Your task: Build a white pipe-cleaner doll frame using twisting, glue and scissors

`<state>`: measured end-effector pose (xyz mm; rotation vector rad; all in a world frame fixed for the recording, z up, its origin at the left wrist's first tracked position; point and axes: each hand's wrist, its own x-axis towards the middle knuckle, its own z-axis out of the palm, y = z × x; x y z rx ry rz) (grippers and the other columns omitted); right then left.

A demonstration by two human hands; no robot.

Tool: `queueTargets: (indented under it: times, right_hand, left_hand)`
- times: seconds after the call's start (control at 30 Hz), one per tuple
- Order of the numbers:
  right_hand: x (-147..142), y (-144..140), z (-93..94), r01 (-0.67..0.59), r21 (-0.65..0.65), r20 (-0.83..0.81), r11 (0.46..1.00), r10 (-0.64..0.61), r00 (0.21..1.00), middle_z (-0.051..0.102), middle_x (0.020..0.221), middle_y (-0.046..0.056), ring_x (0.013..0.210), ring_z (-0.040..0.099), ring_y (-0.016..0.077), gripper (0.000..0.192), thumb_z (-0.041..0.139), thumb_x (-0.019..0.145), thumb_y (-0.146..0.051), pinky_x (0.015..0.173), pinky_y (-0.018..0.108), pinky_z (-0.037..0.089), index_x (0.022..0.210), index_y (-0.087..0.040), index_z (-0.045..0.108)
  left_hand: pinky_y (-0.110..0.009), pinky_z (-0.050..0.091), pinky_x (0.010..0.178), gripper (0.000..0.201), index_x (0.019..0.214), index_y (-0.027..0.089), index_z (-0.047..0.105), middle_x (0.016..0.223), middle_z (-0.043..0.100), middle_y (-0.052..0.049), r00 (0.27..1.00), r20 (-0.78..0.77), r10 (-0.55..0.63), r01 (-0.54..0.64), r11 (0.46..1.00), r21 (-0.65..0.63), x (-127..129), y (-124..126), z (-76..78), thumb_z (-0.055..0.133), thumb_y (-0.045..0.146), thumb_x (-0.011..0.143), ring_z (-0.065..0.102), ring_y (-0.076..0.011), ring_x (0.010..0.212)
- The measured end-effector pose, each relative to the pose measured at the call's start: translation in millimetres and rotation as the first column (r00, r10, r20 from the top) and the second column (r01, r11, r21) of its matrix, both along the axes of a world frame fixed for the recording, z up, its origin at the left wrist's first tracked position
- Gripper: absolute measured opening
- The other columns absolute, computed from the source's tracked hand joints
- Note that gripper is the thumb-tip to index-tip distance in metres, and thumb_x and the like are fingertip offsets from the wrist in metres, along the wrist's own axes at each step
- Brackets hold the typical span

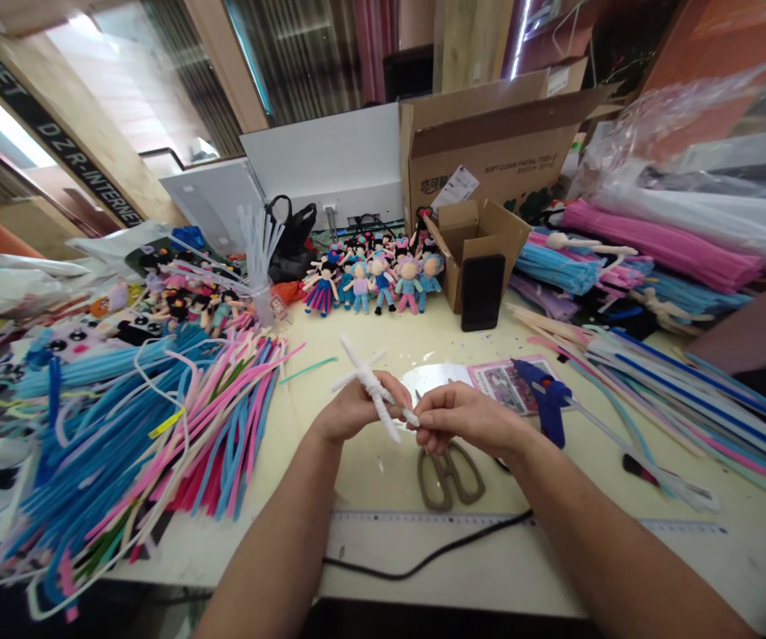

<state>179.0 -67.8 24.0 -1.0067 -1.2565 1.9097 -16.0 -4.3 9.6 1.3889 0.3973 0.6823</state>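
White pipe-cleaner figure (373,388) held above the table (369,470), between both hands, mid-desk, just over the scissors (447,477). Step in hand looks like twisting or wrapping: stems cross near the top, free ends sticking up and left, lower end running into the fingers. Left hand (351,410) closed around the middle of the figure, thumb on top, steadying it. Right hand (462,415) pinched shut on the lower tip, fingertips tight together. Judging from this, the next move calls for a firm hold by the left hand while the right turns the loose end around the stem, keeping the wire snug. Blue glue gun (546,395) lies just right of the right hand, near a printed card (506,383). Heap of blue and pink pipe cleaners (156,426) to the left; row of finished small dolls (375,280) at the back, beside a dark phone (482,291) leaning on a small cardboard box (482,232). Ruler (422,517) and black cable (422,559) along the near edge.
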Motion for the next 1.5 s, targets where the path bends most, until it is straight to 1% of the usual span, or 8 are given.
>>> queueTargets:
  times: [0.37,0.77,0.93,1.07,1.2,1.33,1.43,1.5]
  right_hand:
    - [-0.9,-1.7,3.2,0.015,-0.004,0.003,1.000,-0.015,1.000,0.067,0.067,0.003,0.054,0.061,0.0088,0.029,0.070,0.071,-0.040,0.055,0.021,0.050,0.076,-0.012,0.066]
    - [-4.7,-4.1,10.9,0.043,0.038,0.045,0.998,-0.045,0.998,0.064,0.062,0.001,0.052,0.057,0.0078,0.027,0.069,0.070,-0.039,0.052,0.020,0.047,0.072,-0.013,0.063]
    - [-7.3,-4.7,8.7,0.087,0.057,0.037,0.995,-0.089,0.995,0.062,0.059,0.000,0.049,0.055,0.0070,0.023,0.066,0.072,-0.037,0.049,0.019,0.046,0.071,-0.014,0.062]
    - [-11.0,-2.3,6.5,0.170,0.088,0.066,0.982,-0.176,0.982,0.062,0.065,0.002,0.049,0.056,0.0085,0.030,0.055,0.079,-0.041,0.047,0.021,0.047,0.070,-0.014,0.062]
    - [-12.5,2.7,1.2,0.298,0.250,0.137,0.921,-0.338,0.931,0.060,0.069,0.001,0.051,0.055,0.0089,0.026,0.051,0.082,-0.037,0.044,0.022,0.047,0.073,-0.015,0.060]
    - [-9.5,6.0,-3.2,0.416,0.349,0.054,0.840,-0.462,0.885,0.059,0.074,0.001,0.054,0.056,0.0097,0.026,0.049,0.083,-0.038,0.047,0.023,0.047,0.085,-0.016,0.061]
    - [-8.1,5.5,-5.5,0.484,0.483,0.066,0.730,-0.581,0.811,0.058,0.069,0.000,0.056,0.055,0.0109,0.020,0.055,0.081,-0.035,0.050,0.024,0.046,0.081,-0.017,0.062]
    - [-8.4,3.7,-7.2,0.426,0.653,0.123,0.626,-0.643,0.756,0.060,0.071,0.001,0.061,0.055,0.0121,0.012,0.060,0.078,-0.030,0.055,0.025,0.046,0.081,-0.018,0.064]
  left_hand:
    - [-0.030,0.049,0.062,0.016,0.076,0.012,0.065,0.079,0.067,-0.008,1.000,0.024,-0.016,0.016,1.000,0.013,-0.5,0.5,-0.5,0.074,0.021,0.067,0.063,-0.0172,0.068]
    - [-0.029,0.050,0.062,0.018,0.074,0.012,0.065,0.077,0.066,-0.007,1.000,0.012,0.022,-0.022,1.000,0.021,0.8,-1.2,2.3,0.076,0.023,0.065,0.063,-0.0169,0.068]
    - [-0.030,0.049,0.061,0.013,0.074,0.013,0.066,0.077,0.066,-0.006,0.998,0.034,0.056,-0.057,0.998,0.026,1.7,-2.1,5.6,0.074,0.018,0.066,0.063,-0.0169,0.067]
    - [-0.030,0.049,0.061,0.011,0.075,0.014,0.066,0.076,0.066,-0.005,0.989,0.048,0.141,-0.142,0.990,0.007,2.4,-1.0,5.1,0.073,0.018,0.067,0.063,-0.0166,0.067]
    - [-0.025,0.046,0.058,0.013,0.076,0.014,0.066,0.072,0.065,-0.003,0.963,-0.023,0.270,-0.269,0.963,0.013,3.1,1.8,0.1,0.074,0.018,0.066,0.060,-0.0130,0.064]
    - [-0.024,0.046,0.058,0.015,0.075,0.014,0.066,0.073,0.066,-0.003,0.934,-0.047,0.355,-0.354,0.935,0.018,5.4,3.5,-3.2,0.075,0.020,0.065,0.059,-0.0129,0.065]
    - [-0.025,0.047,0.057,0.016,0.075,0.013,0.066,0.072,0.066,-0.003,0.917,-0.049,0.397,-0.397,0.918,0.002,8.3,3.6,-3.1,0.075,0.021,0.064,0.059,-0.0132,0.063]
    - [-0.025,0.046,0.056,0.016,0.074,0.014,0.066,0.069,0.066,-0.003,0.909,-0.044,0.413,-0.414,0.910,-0.013,10.6,3.1,-3.1,0.076,0.021,0.064,0.059,-0.0128,0.061]
